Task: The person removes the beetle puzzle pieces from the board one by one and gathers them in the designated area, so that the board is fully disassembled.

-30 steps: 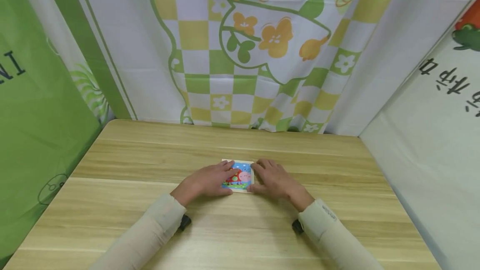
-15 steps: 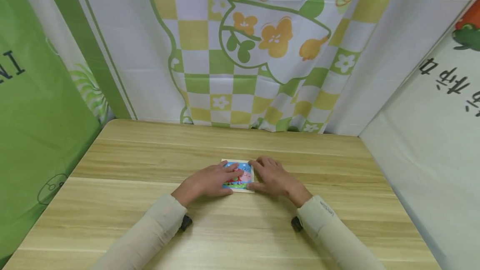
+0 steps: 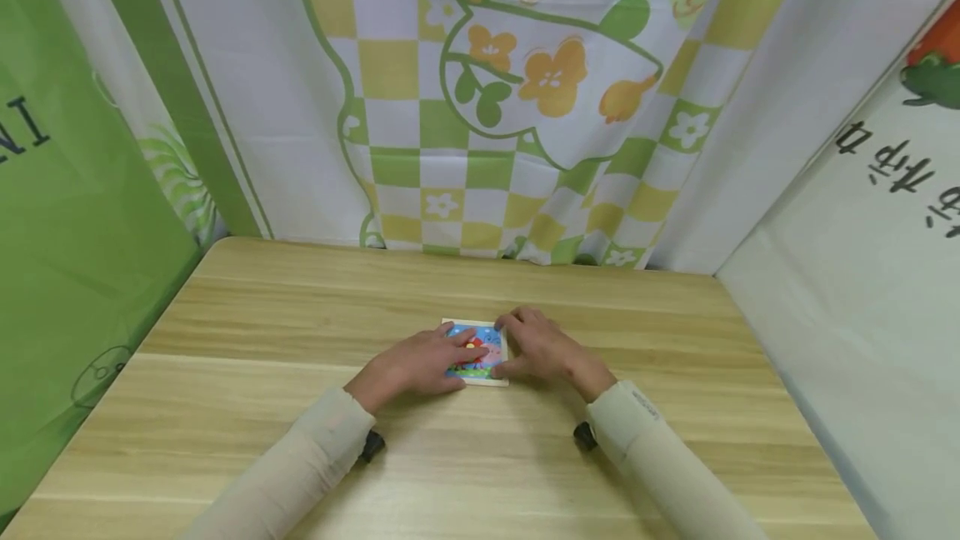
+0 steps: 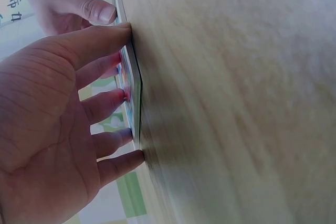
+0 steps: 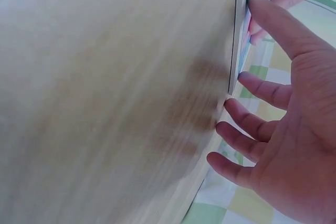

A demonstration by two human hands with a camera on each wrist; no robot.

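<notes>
A small flat picture board (image 3: 491, 340) with a pale rim lies on the table, showing a red and pink cartoon bug on blue and green. My left hand (image 3: 420, 362) rests over its left part, fingers spread across the picture and thumb at the near edge. In the left wrist view, several of its fingertips touch the board (image 4: 135, 93). My right hand (image 3: 547, 354) is at the board's right side. Its thumb rests on the rim in the right wrist view, index fingertip at the corner and the other fingers (image 5: 239, 142) beside the board. Both hands cover parts of the picture.
The wooden table (image 3: 300, 290) runs back to a checked, flowered curtain (image 3: 465, 148). A green cloth (image 3: 75, 232) hangs on the left and a white printed cloth (image 3: 862, 290) on the right. A black device (image 3: 585, 437) sits under the right cuff.
My right hand has shifted slightly left and away from me along the board's right edge. The left fingers have slid a little rightward over the picture. The board stays in place.
</notes>
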